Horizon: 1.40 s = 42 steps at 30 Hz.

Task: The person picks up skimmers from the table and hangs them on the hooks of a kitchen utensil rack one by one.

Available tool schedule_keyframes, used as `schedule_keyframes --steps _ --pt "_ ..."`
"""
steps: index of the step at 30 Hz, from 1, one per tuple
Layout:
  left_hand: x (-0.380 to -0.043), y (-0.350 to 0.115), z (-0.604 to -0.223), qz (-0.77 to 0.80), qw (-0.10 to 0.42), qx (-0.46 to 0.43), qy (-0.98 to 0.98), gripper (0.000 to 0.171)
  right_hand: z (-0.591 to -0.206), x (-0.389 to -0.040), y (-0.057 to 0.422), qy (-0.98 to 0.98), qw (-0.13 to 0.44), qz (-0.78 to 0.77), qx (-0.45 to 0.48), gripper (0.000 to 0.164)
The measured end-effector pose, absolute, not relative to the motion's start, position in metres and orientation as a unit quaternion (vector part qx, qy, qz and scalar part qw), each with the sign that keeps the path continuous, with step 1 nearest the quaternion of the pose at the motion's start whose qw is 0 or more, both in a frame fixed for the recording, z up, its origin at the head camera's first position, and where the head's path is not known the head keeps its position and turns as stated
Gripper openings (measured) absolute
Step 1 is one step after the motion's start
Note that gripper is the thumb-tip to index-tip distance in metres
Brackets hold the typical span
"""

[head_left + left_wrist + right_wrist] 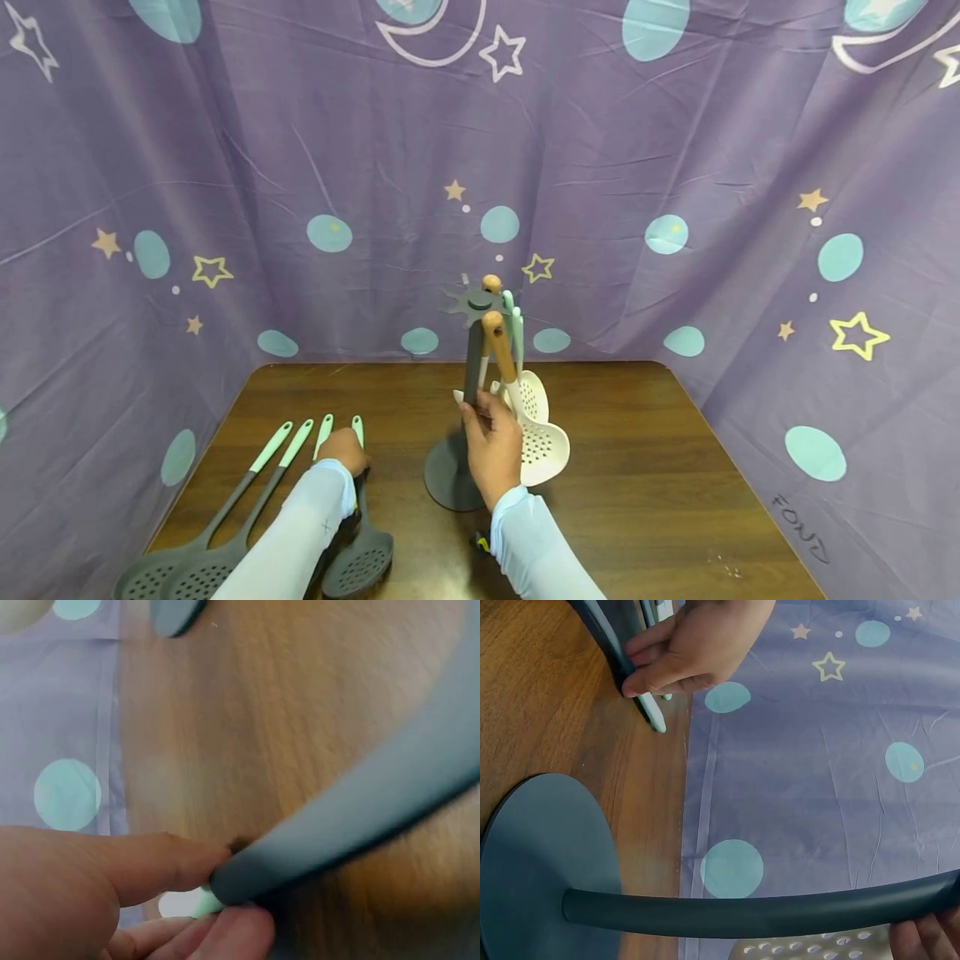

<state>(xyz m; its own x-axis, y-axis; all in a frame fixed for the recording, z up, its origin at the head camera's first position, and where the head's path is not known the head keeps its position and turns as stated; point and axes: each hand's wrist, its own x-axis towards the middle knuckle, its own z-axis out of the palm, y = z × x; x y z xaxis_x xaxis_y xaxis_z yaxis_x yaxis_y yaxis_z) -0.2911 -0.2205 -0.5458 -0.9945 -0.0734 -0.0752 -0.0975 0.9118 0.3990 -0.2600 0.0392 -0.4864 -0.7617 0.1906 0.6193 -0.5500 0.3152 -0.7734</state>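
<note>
My left hand [343, 450] pinches the dark grey shaft of a skimmer [360, 562] with a mint-green handle, lying on the table's left half. In the left wrist view, thumb and fingers meet around that shaft [337, 817] just beside the green handle. At the centre stands a dark grey utensil stand [448, 479] with a round base and a hooked top. My right hand [495, 446] grips its pole [742, 916] partway up. On the stand's right side hang white perforated utensils [542, 450], some with wooden handles, and mint-green handles show behind.
Two more grey skimmers [202, 571] with mint handles lie to the left of my left arm. Another mint handle [323, 433] shows beside my left hand, the rest of it hidden by the arm. A purple patterned curtain [600, 275] surrounds the wooden table [637, 500].
</note>
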Motion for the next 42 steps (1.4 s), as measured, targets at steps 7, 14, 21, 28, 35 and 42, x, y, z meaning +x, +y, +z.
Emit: schedule_keyframes --steps 7,14,21,28,35,42 --pt "-0.295 -0.22 -0.552 0.297 0.03 -0.048 0.953 0.02 -0.487 -0.258 0.04 -0.747 0.315 0.574 0.113 0.015" --pt "-0.299 -0.209 -0.521 0.363 -0.018 -0.038 0.931 0.013 -0.488 -0.258 0.042 -0.748 0.322 0.569 0.114 0.016" --pt "-0.299 -0.193 -0.476 0.391 -0.084 -0.01 0.917 0.032 -0.489 -0.257 0.042 -0.748 0.337 0.56 0.117 0.017" --pt "-0.297 -0.178 -0.437 0.434 -0.143 0.027 0.889 0.034 -0.489 -0.256 0.042 -0.747 0.336 0.562 0.118 0.016" --pt "-0.29 -0.162 -0.404 0.472 -0.205 0.067 0.855 0.035 -0.489 -0.256 0.042 -0.749 0.329 0.563 0.117 0.016" --pt "-0.287 -0.148 -0.39 0.508 -0.262 0.102 0.814 0.046 -0.488 -0.255 0.043 -0.751 0.331 0.559 0.118 0.016"
